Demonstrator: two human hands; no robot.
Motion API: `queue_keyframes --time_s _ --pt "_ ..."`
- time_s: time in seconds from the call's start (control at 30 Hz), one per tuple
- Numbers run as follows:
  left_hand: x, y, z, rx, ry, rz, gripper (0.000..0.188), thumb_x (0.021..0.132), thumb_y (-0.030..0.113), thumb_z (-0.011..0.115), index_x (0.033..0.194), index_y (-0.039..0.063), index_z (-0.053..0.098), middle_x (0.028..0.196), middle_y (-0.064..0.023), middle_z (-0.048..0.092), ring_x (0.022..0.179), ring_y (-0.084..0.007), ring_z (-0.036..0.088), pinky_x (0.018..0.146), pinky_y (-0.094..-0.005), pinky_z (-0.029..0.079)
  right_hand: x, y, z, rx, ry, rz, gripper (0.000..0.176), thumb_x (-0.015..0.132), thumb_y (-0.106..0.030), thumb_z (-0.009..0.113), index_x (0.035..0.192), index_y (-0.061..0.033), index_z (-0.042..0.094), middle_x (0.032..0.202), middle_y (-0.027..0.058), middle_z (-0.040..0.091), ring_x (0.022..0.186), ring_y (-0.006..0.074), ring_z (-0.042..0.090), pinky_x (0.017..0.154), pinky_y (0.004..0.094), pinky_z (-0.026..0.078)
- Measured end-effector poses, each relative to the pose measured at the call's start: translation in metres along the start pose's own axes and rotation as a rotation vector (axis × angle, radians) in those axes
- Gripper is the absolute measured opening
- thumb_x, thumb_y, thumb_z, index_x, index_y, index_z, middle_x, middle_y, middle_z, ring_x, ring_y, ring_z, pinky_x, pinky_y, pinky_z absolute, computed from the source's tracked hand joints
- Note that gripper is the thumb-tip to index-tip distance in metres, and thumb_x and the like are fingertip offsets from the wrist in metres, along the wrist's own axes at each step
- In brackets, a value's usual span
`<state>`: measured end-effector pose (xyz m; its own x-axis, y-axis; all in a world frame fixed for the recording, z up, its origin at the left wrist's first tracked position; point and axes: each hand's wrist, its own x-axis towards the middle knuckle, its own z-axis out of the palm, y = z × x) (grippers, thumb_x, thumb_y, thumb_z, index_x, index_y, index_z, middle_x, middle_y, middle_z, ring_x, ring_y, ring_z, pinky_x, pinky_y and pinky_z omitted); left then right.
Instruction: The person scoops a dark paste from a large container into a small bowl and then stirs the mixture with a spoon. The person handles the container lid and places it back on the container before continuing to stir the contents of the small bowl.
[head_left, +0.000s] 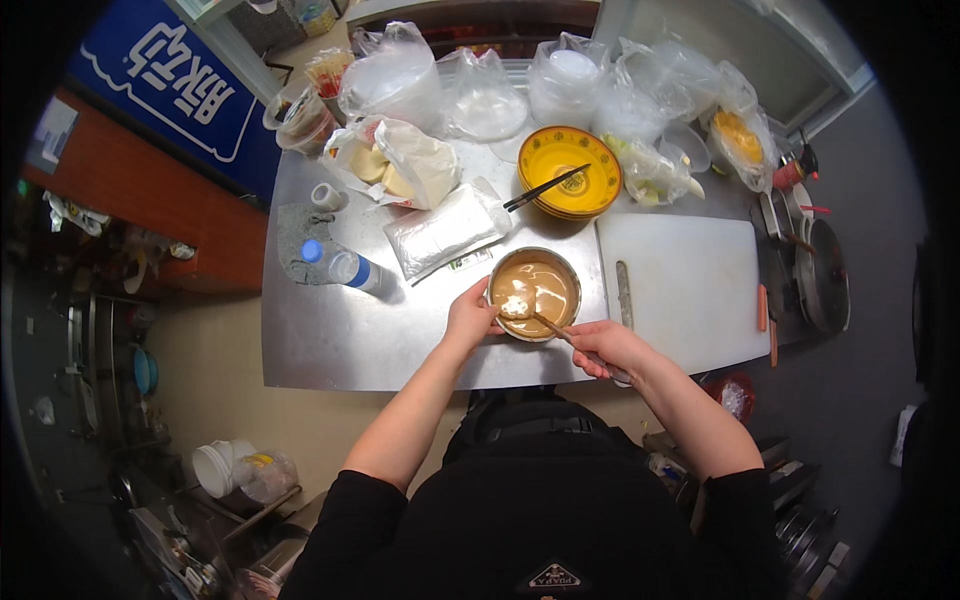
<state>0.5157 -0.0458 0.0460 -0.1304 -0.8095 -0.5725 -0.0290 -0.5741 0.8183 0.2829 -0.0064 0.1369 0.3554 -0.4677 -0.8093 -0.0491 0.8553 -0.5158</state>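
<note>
A round metal bowl (576, 281) of smooth light-brown sauce or paste stands near the front edge of the steel table (337, 352). My left hand (472, 315) grips its left rim, thumb at the top edge. In my right hand (609, 349) is the handle of a spoon or ladle (555, 327), whose head is sunk in the brown mixture and partly hidden by it. Behind the bowl are stacked yellow patterned bowls (551, 142) with black chopsticks (547, 187) lying across the rim. A flat plastic-wrapped package (450, 229) lies at the back left of the metal bowl.
Right of the bowl lies a white cutting board (690, 285). A plastic bottle with a blue cap (352, 268) lies on a grey cloth (296, 225) at left. Bagged plastic containers (397, 82) line the back, beside bagged greens (652, 176). A lidded pan (825, 274) is far right.
</note>
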Motion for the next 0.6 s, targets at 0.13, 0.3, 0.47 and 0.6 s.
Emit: queue_keyframes --time_s 0.13,0.3,0.47,0.6 --pt "0.000 -0.003 -0.006 -0.054 -0.053 -0.004 0.065 0.081 -0.005 0.056 0.140 0.008 0.033 0.068 0.0022 0.045 0.058 -0.0077 0.053 0.053 -0.0222 0.056 -0.004 0.016 -0.001 -0.064 0.035 -0.102 0.039 0.092 -0.008 0.041 0.130 -0.0004 0.045 0.060 0.0020 0.052 0.039 0.0072 0.044 0.034 0.0201 0.034" --pt "0.002 -0.011 -0.010 -0.173 -0.095 -0.011 0.063 0.084 -0.003 0.056 0.141 0.009 0.032 0.069 0.0025 0.047 0.060 -0.0081 0.055 0.057 -0.0230 0.057 -0.009 0.030 -0.001 -0.412 0.213 -0.260 0.038 0.092 -0.013 0.045 0.129 -0.0070 0.050 0.068 0.0032 0.057 0.052 0.0113 0.053 0.048 0.0266 0.044" --pt "0.003 -0.013 -0.010 -0.152 -0.092 -0.003 0.062 0.084 -0.003 0.055 0.141 0.009 0.032 0.069 0.0027 0.048 0.062 -0.0081 0.056 0.057 -0.0232 0.057 0.001 0.054 -0.015 -0.815 0.375 -0.618 0.038 0.088 -0.013 0.049 0.126 -0.0112 0.054 0.072 0.0136 0.063 0.062 0.0253 0.059 0.061 0.0374 0.048" --pt "0.003 -0.013 -0.010 -0.149 -0.087 0.001 0.062 0.084 -0.003 0.055 0.141 0.008 0.032 0.069 0.0025 0.048 0.061 -0.0081 0.056 0.057 -0.0233 0.057 -0.024 0.031 -0.014 -1.143 0.430 -0.587 0.039 0.084 -0.010 0.053 0.122 -0.0160 0.057 0.065 0.0162 0.058 0.059 0.0306 0.057 0.060 0.0393 0.048"
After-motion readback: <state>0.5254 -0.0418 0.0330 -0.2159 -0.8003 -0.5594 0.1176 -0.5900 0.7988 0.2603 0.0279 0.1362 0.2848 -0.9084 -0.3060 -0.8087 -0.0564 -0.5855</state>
